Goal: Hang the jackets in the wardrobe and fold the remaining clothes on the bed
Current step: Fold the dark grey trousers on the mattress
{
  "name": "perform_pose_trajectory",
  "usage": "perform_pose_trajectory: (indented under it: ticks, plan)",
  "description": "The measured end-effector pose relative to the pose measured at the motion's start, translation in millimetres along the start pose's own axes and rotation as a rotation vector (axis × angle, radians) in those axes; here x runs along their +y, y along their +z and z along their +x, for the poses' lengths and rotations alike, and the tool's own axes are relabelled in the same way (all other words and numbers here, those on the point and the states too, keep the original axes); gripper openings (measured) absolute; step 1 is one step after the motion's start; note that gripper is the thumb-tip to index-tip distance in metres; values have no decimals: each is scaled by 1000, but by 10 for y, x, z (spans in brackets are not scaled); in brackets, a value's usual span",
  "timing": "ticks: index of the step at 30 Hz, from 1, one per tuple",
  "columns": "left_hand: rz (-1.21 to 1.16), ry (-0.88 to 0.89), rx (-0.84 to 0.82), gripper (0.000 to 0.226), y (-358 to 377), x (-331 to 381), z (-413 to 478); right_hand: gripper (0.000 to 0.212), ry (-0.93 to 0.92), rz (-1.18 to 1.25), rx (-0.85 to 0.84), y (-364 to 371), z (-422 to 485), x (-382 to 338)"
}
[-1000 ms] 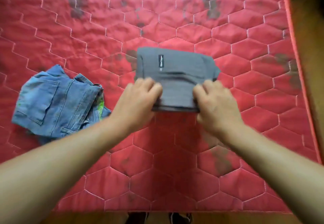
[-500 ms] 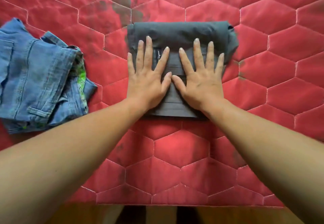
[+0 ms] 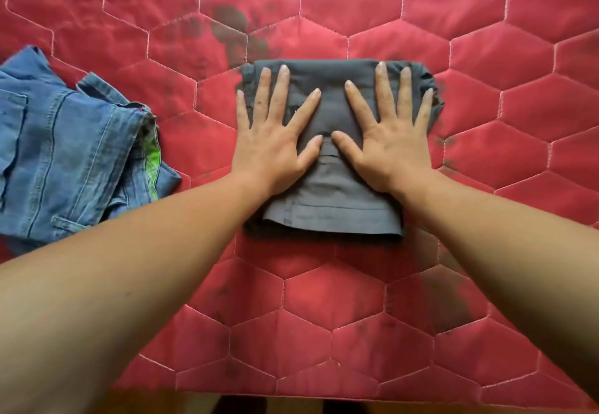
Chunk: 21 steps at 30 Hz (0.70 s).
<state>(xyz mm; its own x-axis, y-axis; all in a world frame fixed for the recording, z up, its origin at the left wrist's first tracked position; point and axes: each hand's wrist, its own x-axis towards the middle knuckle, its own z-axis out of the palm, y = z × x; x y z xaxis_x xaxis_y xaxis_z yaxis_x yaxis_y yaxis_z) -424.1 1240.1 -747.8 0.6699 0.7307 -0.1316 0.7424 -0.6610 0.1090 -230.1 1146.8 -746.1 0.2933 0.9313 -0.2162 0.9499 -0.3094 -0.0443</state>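
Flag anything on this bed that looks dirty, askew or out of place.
Dark blotches stain the red quilt just beyond the grey folded garment, with fainter smudges nearer. The denim pile at left lies bunched, green fabric poking from its edge.

Both hands flat on folded grey garment, red quilt.

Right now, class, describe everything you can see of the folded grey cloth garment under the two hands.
The folded grey cloth garment is a compact, rectangular stack of smooth woven-looking layers, its stitched hem along the near edge, its far-right corner bunched. It lies flat on the red quilted bedcover. The left hand and right hand press on it, fingers spread.
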Motion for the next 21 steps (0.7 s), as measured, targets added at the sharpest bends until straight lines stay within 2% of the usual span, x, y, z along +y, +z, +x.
perform_pose_trajectory:
  ticks: [4,7,9,12,14,16,18,19,21]
  plan:
    - [-51,11,-42,70,-107,11,22,78,1,46,-45,-101,3,-31]
    - [-279,-153,-72,75,-251,52,-194,81,144,230,-53,-261,-265,-77]
    - [-501,-333,-29,80,-318,84,-460,84,367,556,9,-322,-581,-174]
    - [-923,-618,63,85,-397,81,-615,84,799,1152,127,-437,-744,-251]
    - [-1180,-817,75,81,-465,29,-512,79,996,1483,120,-530,-633,-167]
    - [-1404,-933,-17,62,-559,-33,-397,62,1042,1732,-78,-637,-553,-51]
    - [-1516,-900,-185,37,-670,-80,-345,46,1009,1738,-300,-737,-577,-11]
    - [-1535,-864,-254,28,-753,-86,-356,42,982,1721,-332,-788,-614,-21]
    - [-1562,-804,-308,24,-967,-88,-418,37,946,1759,-269,-955,-699,-89]
